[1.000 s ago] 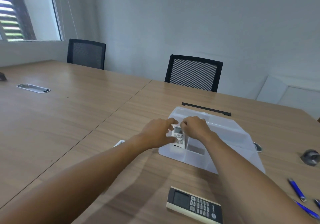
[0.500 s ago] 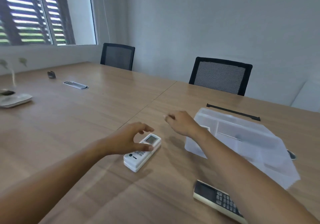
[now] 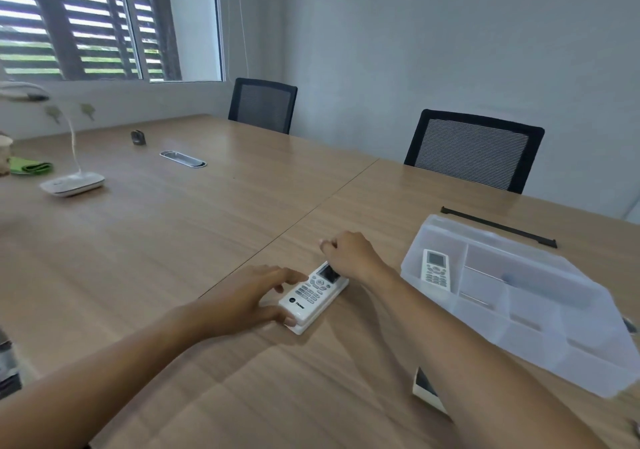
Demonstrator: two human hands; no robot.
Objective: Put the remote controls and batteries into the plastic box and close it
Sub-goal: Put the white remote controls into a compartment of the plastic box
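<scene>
A long wooden table (image 3: 145, 240) is filling most of the view, with two black mesh chairs (image 3: 474, 150) sitting at its far edge. On its right side a clear plastic box (image 3: 540, 330) is lying open, and a small white remote (image 3: 435, 270) is resting flat in its near-left compartment. A second white remote (image 3: 313, 294) is lying on the table just left of the box, buttons up. The left hand (image 3: 242, 301) is pressing against that remote's left edge, fingers spread and thumb at its near corner (not closed around it). The right hand (image 3: 349, 254) is hovering over the remote's display end, fingers curled loosely; whether it is touching is unclear. A dark-faced remote (image 3: 426, 391) is peeking out beneath the right forearm.
</scene>
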